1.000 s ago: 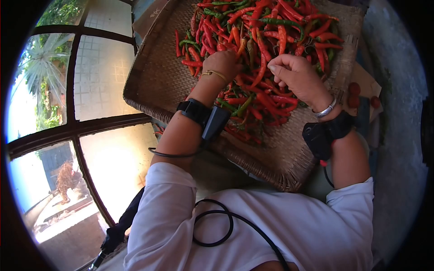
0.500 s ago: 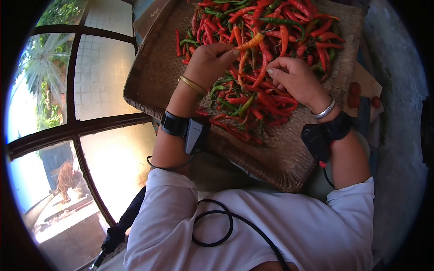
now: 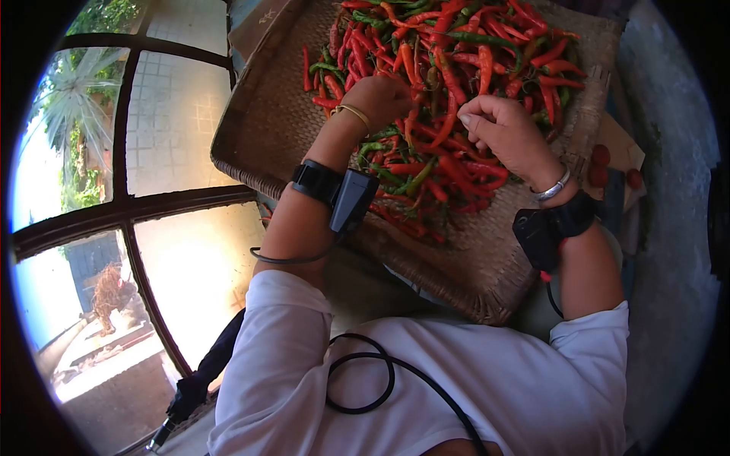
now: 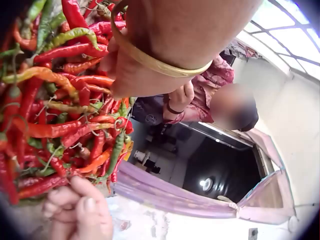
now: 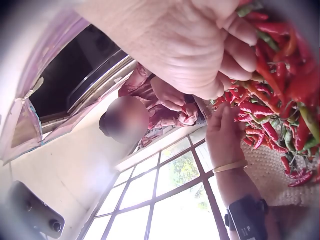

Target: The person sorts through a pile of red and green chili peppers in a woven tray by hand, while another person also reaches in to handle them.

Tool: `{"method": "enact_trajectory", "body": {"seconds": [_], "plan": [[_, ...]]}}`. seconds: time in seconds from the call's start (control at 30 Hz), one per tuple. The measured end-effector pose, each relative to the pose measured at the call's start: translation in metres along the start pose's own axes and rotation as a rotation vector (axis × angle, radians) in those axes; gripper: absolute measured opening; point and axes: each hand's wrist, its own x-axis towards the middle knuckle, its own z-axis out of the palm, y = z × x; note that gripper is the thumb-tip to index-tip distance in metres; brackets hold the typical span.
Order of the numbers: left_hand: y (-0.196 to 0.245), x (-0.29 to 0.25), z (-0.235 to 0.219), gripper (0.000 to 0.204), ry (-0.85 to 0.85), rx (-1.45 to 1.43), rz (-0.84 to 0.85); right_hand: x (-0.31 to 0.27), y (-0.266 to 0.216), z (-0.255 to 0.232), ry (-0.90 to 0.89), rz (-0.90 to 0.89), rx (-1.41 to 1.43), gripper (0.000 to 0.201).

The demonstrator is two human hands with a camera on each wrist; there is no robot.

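A heap of red, orange and green chili peppers lies in a woven basket tray. Over the heap's left side is my left hand, back turned up and fingertips down among the peppers. From the right wrist view this hand reaches toward the pile, and I cannot tell whether it holds a pepper. My right hand hovers at the heap's right side, fingers loosely curled and thumb near the index finger. In the left wrist view the right hand shows nothing between its fingers.
A paned window stands at the left, with a dark umbrella below it. Several round red things lie on cardboard right of the tray. Another person sits opposite. A black cable crosses my white shirt.
My left hand went from the heap back left with a yellow-orange pepper pinched, then returned over the heap; that pepper no longer shows in it. My right hand has hardly moved.
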Motion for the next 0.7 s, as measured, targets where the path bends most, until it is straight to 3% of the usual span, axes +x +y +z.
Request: {"method": "enact_trajectory", "body": {"seconds": [0.07, 0.17, 0.3, 0.37, 0.5, 0.57, 0.7], "plan": [[0.01, -0.002, 0.009, 0.027, -0.23, 0.329, -0.092, 0.0, -0.004, -0.003, -0.057, 0.029, -0.064, 0.018], [0.019, -0.002, 0.017, 0.033, -0.24, 0.465, -0.151, 0.0, 0.0, 0.001, -0.021, -0.043, -0.027, 0.015], [0.015, -0.002, 0.014, 0.03, -0.226, 0.445, -0.15, -0.001, 0.001, 0.001, -0.003, -0.064, -0.064, 0.015], [0.011, -0.008, 0.006, 0.025, -0.097, 0.112, -0.071, -0.002, -0.001, 0.0, 0.014, -0.02, -0.047, 0.015], [0.032, -0.023, -0.007, 0.019, -0.108, -0.165, -0.069, 0.0, 0.005, 0.003, 0.023, -0.061, -0.085, 0.017], [0.045, -0.032, -0.008, 0.014, -0.216, -0.494, -0.142, 0.0, 0.007, 0.008, 0.039, -0.031, -0.011, 0.019], [0.06, -0.042, -0.007, 0.014, -0.324, -0.659, -0.092, -0.002, -0.004, 0.011, -0.001, 0.108, 0.194, 0.02]]}}
